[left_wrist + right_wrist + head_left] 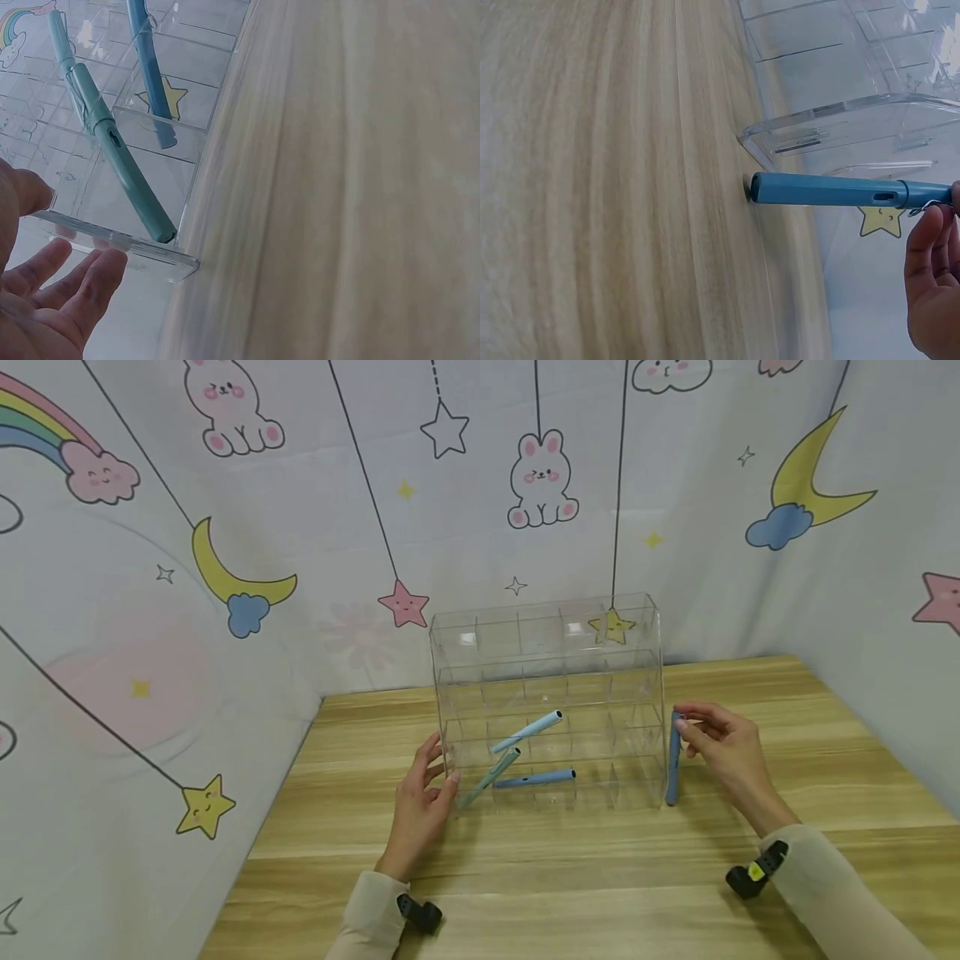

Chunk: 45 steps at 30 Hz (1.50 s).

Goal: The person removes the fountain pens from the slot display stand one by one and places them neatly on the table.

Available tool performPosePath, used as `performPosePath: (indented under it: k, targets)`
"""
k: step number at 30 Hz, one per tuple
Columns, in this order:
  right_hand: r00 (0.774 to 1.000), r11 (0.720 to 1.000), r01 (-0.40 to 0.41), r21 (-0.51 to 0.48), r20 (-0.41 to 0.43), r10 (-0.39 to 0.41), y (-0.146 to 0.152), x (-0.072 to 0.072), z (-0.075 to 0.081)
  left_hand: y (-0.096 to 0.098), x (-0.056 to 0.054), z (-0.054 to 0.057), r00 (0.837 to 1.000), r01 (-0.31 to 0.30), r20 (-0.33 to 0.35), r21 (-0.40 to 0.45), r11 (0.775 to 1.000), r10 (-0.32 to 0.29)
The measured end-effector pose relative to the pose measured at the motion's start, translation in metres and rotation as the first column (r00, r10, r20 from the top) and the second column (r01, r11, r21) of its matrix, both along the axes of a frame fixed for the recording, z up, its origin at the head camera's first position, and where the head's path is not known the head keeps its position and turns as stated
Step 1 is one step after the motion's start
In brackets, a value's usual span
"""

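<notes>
My left hand (pixel 422 797) grips the left side panel of a clear acrylic organizer (pixel 540 643), thumb on the inner side and fingers (pixel 82 289) on the outer. With thumb and fingertips my right hand (pixel 723 747) pinches the upper end of a blue fountain pen (pixel 672 760), held upright just outside the organizer's right side. The pen's lower end is close to the tabletop in the right wrist view. Inside the organizer, a green pen (pixel 491 777) leans at the lower left. A second blue pen (pixel 536 778) lies almost level, and a light blue pen (pixel 528 731) slants above it.
The organizer stands upright on a wood-grain table (pixel 540 893), divided into several rows of compartments. Behind it hangs a white cloth (pixel 480 527) printed with bunnies, stars and moons, which also runs along both sides of the table.
</notes>
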State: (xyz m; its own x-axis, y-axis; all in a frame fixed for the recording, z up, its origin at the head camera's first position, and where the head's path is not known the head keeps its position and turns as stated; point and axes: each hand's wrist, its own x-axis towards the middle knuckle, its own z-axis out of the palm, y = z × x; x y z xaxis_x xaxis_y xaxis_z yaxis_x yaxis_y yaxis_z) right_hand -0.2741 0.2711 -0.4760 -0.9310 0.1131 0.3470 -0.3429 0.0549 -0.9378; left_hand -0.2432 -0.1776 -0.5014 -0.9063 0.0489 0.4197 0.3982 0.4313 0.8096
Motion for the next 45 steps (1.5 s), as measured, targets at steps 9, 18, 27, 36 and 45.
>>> performPosePath:
  k: [9, 18, 27, 36, 45]
  targets:
    - [0.993, 0.980, 0.061, 0.191, 0.092, -0.080, 0.005, -0.005, -0.005, -0.001, 0.001, 0.002, 1.000, -0.010, 0.026, 0.003, 1.000, 0.010]
    - [0.989, 0.994, 0.036, 0.099, 0.136, -0.050, 0.004, -0.007, -0.010, -0.002, 0.000, 0.001, 1.000, -0.004, 0.011, -0.001, 1.000, 0.004]
    - [0.982, 0.992, 0.025, 0.123, 0.181, -0.047, 0.004, -0.009, -0.016, 0.000, 0.000, 0.001, 1.000, 0.002, 0.010, 0.008, 1.000, -0.002]
    - [0.980, 0.993, 0.027, 0.116, 0.194, -0.049, 0.005, -0.013, -0.021, -0.001, 0.000, 0.000, 1.000, 0.009, 0.012, 0.014, 1.000, -0.009]
    - [0.976, 0.997, 0.026, 0.069, 0.215, -0.040, 0.010, -0.022, -0.031, -0.001, 0.000, 0.000, 1.000, 0.012, 0.010, 0.021, 1.000, -0.012]
